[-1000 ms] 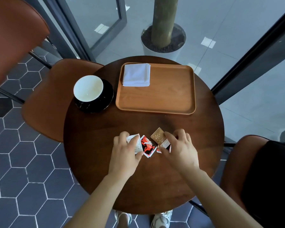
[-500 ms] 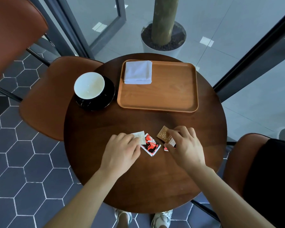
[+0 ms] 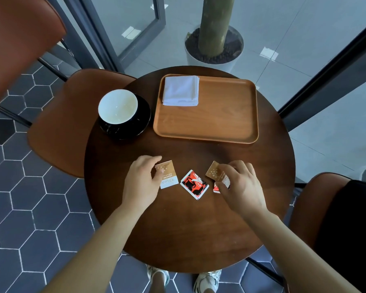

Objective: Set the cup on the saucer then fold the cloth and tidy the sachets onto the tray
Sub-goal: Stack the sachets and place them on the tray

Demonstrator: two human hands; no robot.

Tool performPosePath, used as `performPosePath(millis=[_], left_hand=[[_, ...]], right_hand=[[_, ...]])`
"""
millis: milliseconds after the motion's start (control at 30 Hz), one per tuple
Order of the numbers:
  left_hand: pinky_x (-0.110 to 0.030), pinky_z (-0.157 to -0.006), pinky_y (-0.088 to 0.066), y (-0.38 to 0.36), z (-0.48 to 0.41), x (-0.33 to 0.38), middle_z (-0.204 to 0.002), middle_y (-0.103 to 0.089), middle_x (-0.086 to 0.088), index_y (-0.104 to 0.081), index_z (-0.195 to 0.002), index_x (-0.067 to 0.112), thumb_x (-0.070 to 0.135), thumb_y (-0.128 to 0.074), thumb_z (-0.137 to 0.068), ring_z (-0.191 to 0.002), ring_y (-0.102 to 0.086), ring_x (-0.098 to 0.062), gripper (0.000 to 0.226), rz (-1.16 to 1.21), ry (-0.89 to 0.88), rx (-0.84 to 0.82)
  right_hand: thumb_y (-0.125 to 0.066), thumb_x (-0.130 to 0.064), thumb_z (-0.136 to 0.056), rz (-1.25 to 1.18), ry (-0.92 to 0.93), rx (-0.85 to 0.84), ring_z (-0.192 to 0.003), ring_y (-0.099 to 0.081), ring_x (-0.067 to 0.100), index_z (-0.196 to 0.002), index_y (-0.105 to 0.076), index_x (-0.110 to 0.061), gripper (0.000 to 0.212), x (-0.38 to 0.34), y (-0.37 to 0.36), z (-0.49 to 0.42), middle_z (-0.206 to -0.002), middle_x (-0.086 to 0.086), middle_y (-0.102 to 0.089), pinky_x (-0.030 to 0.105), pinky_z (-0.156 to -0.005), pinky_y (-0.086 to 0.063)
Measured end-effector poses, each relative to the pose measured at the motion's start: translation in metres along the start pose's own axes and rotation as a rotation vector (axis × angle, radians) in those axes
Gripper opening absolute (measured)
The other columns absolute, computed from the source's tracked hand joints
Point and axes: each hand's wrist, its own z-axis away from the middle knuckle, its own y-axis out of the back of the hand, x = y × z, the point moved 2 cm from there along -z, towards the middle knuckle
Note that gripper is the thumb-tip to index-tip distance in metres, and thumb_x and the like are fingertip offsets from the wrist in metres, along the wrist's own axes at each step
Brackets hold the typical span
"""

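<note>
A white cup (image 3: pixel 118 106) stands on a black saucer (image 3: pixel 142 121) at the table's left. The folded white cloth (image 3: pixel 181 90) lies in the far left corner of the wooden tray (image 3: pixel 226 115). My left hand (image 3: pixel 143 182) pinches a brown-and-white sachet (image 3: pixel 167 175) lifted a little off the table. A red, black and white sachet (image 3: pixel 194 184) lies flat between my hands. My right hand (image 3: pixel 241 187) pinches another brown sachet (image 3: pixel 215 171), and under it a red sachet (image 3: pixel 216 188) peeks out.
The round dark wooden table (image 3: pixel 188 229) has brown chairs to its left (image 3: pixel 57 127) and right (image 3: pixel 304 208). A potted tree trunk (image 3: pixel 215 34) stands behind glass beyond the table. My shoes (image 3: pixel 207 280) show below the table's near edge.
My hands have drawn apart. The left hand has pulled the brown-and-white sachet to the left, off the red one, and the right hand has shifted right with its brown sachet.
</note>
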Motion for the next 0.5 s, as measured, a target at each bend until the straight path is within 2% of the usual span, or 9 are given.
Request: performPosePath(millis=[133,300,367,433,500], left_hand=[[-0.034,-0.082,-0.055,-0.006,0.018,-0.009,-0.126,-0.062,-0.006,-0.062,-0.13,0.012,0.022,-0.079,-0.083,-0.115,-0.054,-0.025,0.051,-0.092,-0.096,-0.045],[-0.037,-0.084,-0.057,-0.008,0.021,-0.012,-0.125,-0.062,-0.009,-0.063,-0.128,0.011,0.023,-0.085,-0.077,-0.113,-0.055,-0.028,0.057,-0.142,-0.14,-0.046],[-0.04,-0.079,-0.057,-0.005,0.02,-0.014,-0.118,-0.062,-0.008,-0.061,-0.132,0.016,0.027,-0.084,-0.078,-0.105,-0.056,-0.027,0.06,-0.227,-0.221,-0.064],[-0.04,-0.075,-0.054,0.0,0.02,-0.014,-0.106,-0.06,-0.007,-0.059,-0.135,0.019,0.04,-0.079,-0.081,-0.095,-0.056,-0.024,0.061,-0.379,-0.275,-0.079],[-0.04,-0.068,-0.05,0.005,0.021,-0.014,-0.092,-0.059,-0.007,-0.066,-0.123,0.014,0.052,-0.071,-0.083,-0.085,-0.055,-0.025,0.056,-0.529,-0.241,-0.038]], right_hand=[[-0.078,-0.022,-0.081,-0.033,-0.005,0.032,-0.103,-0.054,0.028,-0.121,-0.068,-0.016,0.042,0.001,0.004,-0.003,-0.114,0.006,-0.065,0.036,-0.072,-0.049],[-0.076,-0.02,-0.078,-0.158,0.014,0.05,-0.094,-0.05,0.024,-0.119,-0.068,-0.017,0.042,-0.013,0.005,-0.01,-0.108,-0.001,-0.066,0.031,-0.075,-0.042],[-0.076,-0.021,-0.079,-0.226,0.038,0.03,-0.091,-0.048,0.021,-0.117,-0.069,-0.018,0.039,-0.026,0.002,-0.011,-0.105,-0.003,-0.066,0.03,-0.074,-0.042],[-0.073,-0.021,-0.08,-0.258,0.077,-0.006,-0.093,-0.048,0.021,-0.116,-0.069,-0.02,0.036,-0.039,-0.002,-0.01,-0.105,-0.004,-0.065,0.032,-0.076,-0.045],[-0.073,-0.024,-0.081,-0.273,0.089,-0.024,-0.095,-0.049,0.021,-0.116,-0.069,-0.022,0.035,-0.05,-0.007,-0.009,-0.105,-0.005,-0.065,0.032,-0.078,-0.046]])
